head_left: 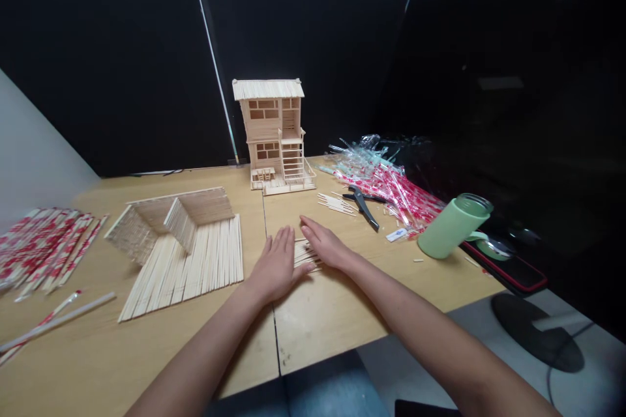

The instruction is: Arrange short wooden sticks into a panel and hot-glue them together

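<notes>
Head view, item one: my left hand [276, 267] and my right hand [325, 244] lie flat on the wooden table [332, 313], fingers released and stretched, gripping nothing, with a small bundle of short sticks [306, 254] between them, touching both palms' edges. Around them: a stick panel structure [180, 244] to the left (partly built), a model house [274, 137] behind, black pliers [362, 203], wrapped chopsticks [391, 182] and a green cup [452, 227] to the right.
</notes>
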{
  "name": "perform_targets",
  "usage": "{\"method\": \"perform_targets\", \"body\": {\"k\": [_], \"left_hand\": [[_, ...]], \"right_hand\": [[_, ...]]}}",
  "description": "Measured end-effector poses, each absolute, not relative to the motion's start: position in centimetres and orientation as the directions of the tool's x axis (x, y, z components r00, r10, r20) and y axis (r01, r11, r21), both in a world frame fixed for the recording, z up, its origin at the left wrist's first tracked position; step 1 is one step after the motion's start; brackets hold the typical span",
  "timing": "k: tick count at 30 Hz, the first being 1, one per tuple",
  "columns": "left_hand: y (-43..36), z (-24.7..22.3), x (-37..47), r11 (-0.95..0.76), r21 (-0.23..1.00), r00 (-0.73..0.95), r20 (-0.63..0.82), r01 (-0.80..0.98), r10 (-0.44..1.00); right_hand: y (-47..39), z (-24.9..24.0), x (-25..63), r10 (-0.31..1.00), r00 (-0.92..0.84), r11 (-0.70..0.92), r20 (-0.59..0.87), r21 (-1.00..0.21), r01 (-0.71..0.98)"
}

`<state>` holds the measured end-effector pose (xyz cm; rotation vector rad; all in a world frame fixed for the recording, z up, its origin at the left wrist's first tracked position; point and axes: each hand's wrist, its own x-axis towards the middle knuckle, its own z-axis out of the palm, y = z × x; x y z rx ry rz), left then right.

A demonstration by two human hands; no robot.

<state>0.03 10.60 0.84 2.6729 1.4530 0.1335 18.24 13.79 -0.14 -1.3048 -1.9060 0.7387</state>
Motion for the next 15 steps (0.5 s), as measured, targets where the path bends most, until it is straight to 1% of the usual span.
{"method": "perform_targets", "body": {"k": [3,7,11,15], "left_hand": [[10.0,0.8,-0.9,-0.497,0.158,0.502,0.006,0.853,0.865],[9.5,0.9,-0.3,-0.490,0.111,0.494,-0.010,0.864,0.869],[9.6,0.9,0.6,-0.502,0.060,0.502,0.008,0.863,0.865],[9.6,0.9,0.7,-0.529,0.052,0.530,-0.001,0.847,0.848]], "right_hand": [[13.1,-0.1,17.4,0.955,-0.206,0.285,0.212,-0.844,0.454],[12.9,-0.3,16.2,0.953,-0.209,0.275,0.217,-0.913,0.302],[13.7,-0.8,16.5,0.955,-0.190,0.263,0.227,-0.946,0.190],[14.1,-1.3,17.4,0.957,-0.196,0.247,0.215,-0.957,0.152]]}}
